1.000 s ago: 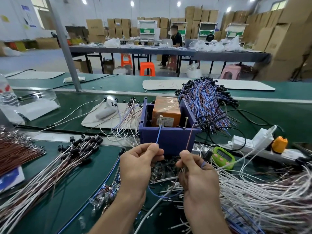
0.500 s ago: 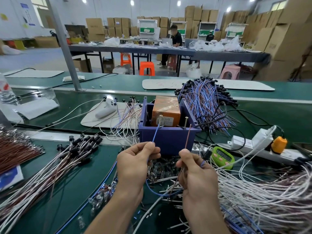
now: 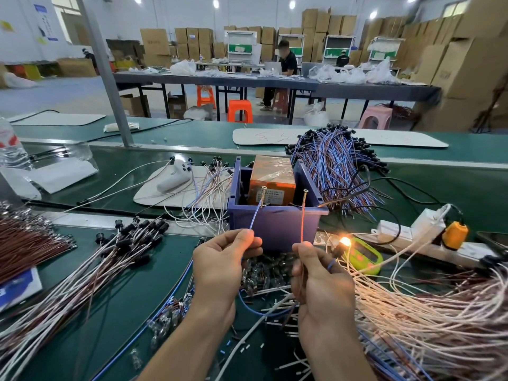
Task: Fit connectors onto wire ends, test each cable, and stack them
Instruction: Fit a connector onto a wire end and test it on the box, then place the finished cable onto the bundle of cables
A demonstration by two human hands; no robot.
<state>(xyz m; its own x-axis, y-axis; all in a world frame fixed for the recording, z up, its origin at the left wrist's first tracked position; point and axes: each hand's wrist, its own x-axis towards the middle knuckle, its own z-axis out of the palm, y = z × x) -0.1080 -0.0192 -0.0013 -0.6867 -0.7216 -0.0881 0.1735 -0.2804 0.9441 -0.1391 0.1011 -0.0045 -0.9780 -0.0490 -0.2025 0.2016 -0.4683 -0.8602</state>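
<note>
Bulb [image 3: 345, 241] newly alight; left grip [image 3: 220, 268] pinching blue wire [image 3: 255, 219], right grip [image 3: 321, 279] brown wire [image 3: 302, 218].

Green bench [image 3: 467, 185]; purple box [image 3: 275, 224] centre; white wire bundle [image 3: 82, 279] left; power strip [image 3: 398, 232] right.

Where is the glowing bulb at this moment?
The glowing bulb sits right of centre in the head view, just above the right hand, beside the left edge of the green device and below-right of the purple box.

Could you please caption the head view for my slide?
Left hand and right hand hold blue wire and red wire to screws on purple box; bulb glows.
</note>
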